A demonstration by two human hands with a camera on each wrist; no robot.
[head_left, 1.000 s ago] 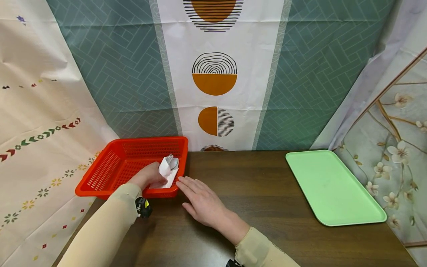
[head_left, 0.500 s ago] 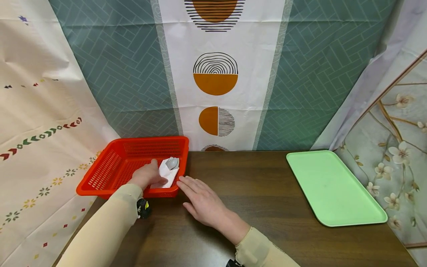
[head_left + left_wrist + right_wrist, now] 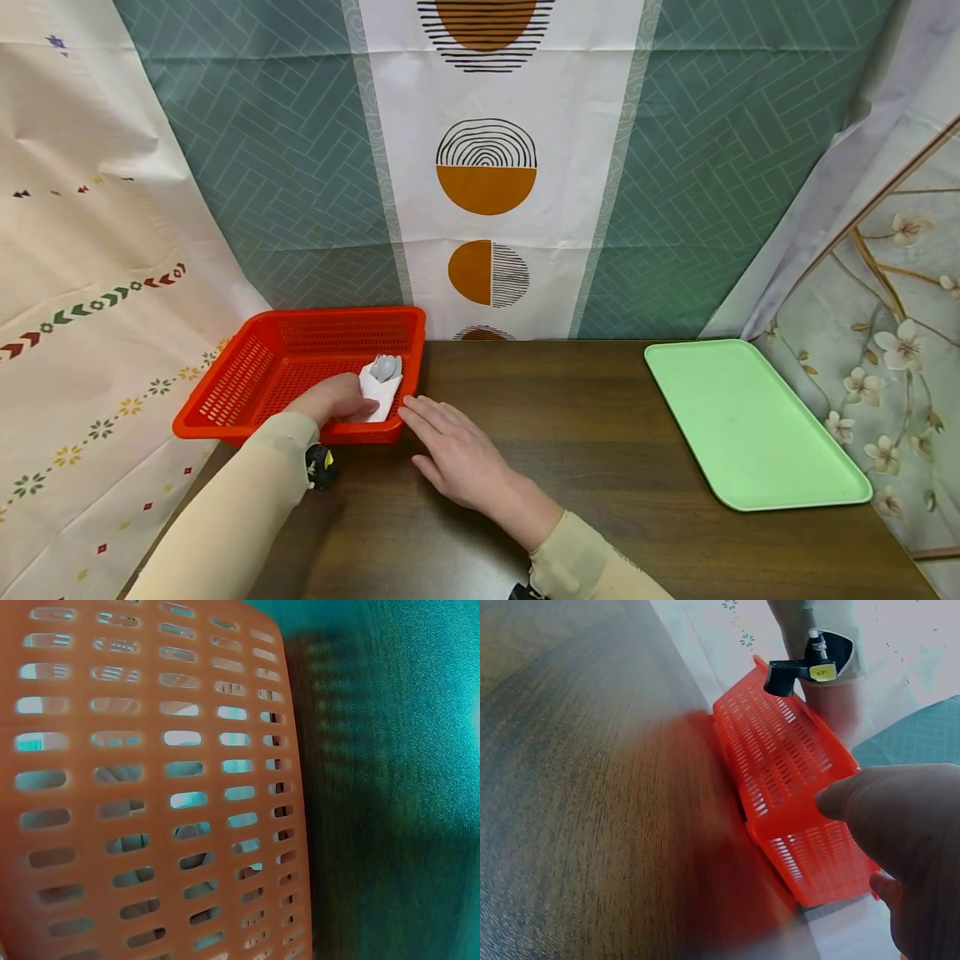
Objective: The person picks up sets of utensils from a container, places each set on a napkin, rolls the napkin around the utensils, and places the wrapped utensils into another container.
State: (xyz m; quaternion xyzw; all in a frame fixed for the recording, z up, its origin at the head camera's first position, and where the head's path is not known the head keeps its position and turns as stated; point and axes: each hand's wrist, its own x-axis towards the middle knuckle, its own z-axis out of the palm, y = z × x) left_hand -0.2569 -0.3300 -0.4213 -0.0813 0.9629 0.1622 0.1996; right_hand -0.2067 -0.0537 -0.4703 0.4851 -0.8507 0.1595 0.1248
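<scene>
In the head view my left hand (image 3: 333, 398) reaches into a red plastic basket (image 3: 225, 408) at the left. It grips the left side of a white napkin pouch (image 3: 381, 398), the thumb side over the paper; the remaining fingers are largely hidden. A spoon (image 3: 385, 367) pokes out of the pouch's top beside pale fork tines. The pouch lies by the basket's right wall. My right hand (image 3: 459, 457) is open, fingers extended, its fingertips at the basket's near right corner. Slotted basket wall (image 3: 154, 787) fills much of the left wrist view, covering the left hand.
A light green tray (image 3: 750, 425) lies at the right of the brown wooden table (image 3: 555, 417). Patterned cloths (image 3: 510, 92) hang behind and on both sides. The basket stands near the left cloth (image 3: 90, 350).
My left hand's raised finger has come down, the hand curling lower at the pouch. The pouch and its cutlery have shifted slightly in the basket. My right hand has stayed in place.
</scene>
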